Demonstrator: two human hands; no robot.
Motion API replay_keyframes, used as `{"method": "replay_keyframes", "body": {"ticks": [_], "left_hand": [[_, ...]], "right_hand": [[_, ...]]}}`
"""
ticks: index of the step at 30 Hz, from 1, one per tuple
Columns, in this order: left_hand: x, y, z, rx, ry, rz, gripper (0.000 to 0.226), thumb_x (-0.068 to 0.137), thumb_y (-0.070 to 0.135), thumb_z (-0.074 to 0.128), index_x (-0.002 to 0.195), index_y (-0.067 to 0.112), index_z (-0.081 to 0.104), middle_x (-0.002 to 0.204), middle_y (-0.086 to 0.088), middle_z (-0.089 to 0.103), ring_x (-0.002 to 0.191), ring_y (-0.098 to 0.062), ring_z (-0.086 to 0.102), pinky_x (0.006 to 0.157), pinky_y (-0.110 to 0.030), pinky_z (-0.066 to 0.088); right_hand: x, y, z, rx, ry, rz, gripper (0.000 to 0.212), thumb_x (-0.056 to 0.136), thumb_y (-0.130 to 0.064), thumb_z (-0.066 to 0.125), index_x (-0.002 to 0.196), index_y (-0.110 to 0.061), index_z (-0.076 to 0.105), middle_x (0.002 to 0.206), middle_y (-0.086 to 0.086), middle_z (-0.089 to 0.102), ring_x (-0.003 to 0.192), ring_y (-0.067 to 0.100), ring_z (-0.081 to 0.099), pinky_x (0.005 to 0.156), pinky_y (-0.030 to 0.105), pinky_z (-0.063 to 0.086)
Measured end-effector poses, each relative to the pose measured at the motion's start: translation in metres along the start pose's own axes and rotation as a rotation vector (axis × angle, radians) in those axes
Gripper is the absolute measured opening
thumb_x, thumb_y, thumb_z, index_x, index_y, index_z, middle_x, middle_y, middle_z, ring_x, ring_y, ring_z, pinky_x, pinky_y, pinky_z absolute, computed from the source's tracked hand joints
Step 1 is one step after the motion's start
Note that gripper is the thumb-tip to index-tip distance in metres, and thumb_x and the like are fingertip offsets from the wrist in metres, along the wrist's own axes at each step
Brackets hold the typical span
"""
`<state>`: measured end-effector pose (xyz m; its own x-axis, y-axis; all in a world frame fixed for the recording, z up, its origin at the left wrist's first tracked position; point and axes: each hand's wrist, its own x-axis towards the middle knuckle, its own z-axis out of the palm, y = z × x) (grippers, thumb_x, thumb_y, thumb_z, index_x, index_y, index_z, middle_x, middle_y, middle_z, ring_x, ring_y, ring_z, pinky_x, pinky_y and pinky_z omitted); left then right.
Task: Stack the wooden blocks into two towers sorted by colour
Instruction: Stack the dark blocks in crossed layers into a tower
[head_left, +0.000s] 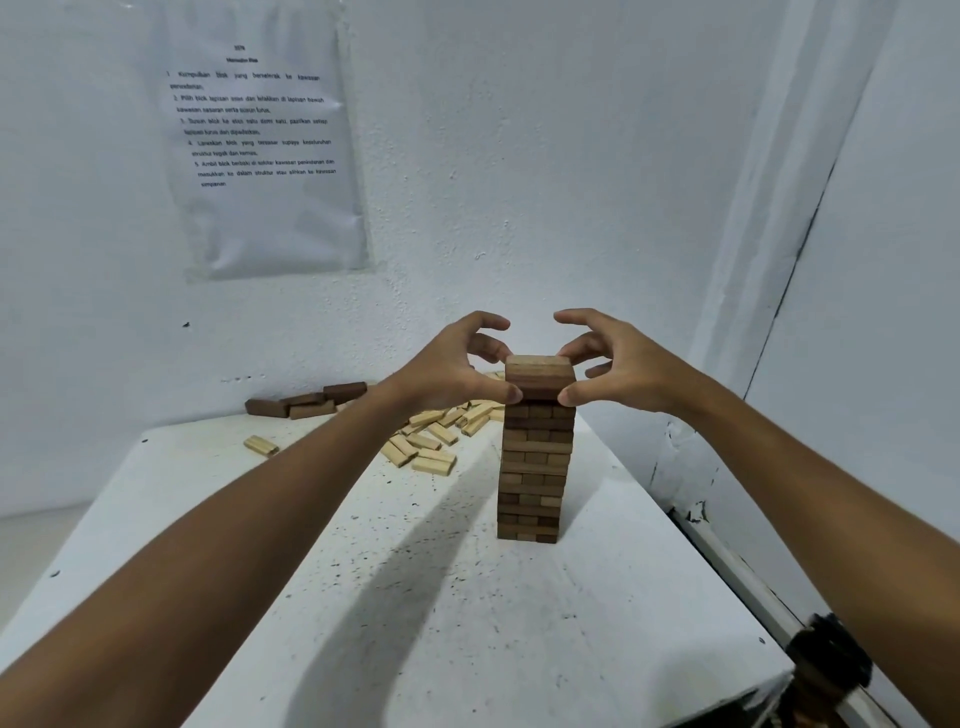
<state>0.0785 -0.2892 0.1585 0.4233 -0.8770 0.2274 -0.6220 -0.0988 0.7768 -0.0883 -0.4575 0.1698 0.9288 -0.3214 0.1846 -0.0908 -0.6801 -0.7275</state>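
A tall tower of dark wooden blocks (535, 457) stands upright on the white table (363, 597), right of centre. My left hand (457, 369) pinches the top layers from the left, thumb at the front and fingers curled behind. My right hand (608, 364) pinches the same top layers (540, 376) from the right. Several light wooden blocks (431, 441) lie scattered at the back of the table. A few loose dark blocks (311, 402) lie by the wall at the back left.
A single light block (261, 445) lies apart at the left. A printed sheet (260, 140) hangs on the white wall behind. The table's right edge runs close to a wall with a white rail (737, 577). A dark object (826, 660) sits at the lower right.
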Motion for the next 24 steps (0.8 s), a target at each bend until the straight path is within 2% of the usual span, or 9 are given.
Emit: {"method": "replay_keyframes", "body": {"ticks": [10,24], "left_hand": [[-0.0004,-0.0014,0.0019,0.011,-0.005,-0.003,0.088,0.057,0.032,0.081,0.136,0.023,0.044,0.109,0.006,0.066,0.116,-0.010,0.056,0.093,-0.029,0.046],[0.0011,-0.0035,0.0040,0.019,-0.009,0.005,0.087,0.057,0.032,0.081,0.135,0.024,0.045,0.112,0.005,0.065,0.116,-0.010,0.055,0.094,-0.030,0.046]], "right_hand": [[-0.0006,0.0020,0.0022,-0.027,0.006,-0.007,0.098,0.059,-0.034,0.077,0.146,-0.027,0.034,0.115,0.001,0.065,0.113,0.015,0.057,0.099,0.035,0.047],[-0.0016,0.0039,0.0034,-0.028,0.011,-0.008,0.097,0.059,-0.034,0.076,0.146,-0.027,0.034,0.116,0.002,0.064,0.116,0.018,0.056,0.099,0.036,0.047]]}}
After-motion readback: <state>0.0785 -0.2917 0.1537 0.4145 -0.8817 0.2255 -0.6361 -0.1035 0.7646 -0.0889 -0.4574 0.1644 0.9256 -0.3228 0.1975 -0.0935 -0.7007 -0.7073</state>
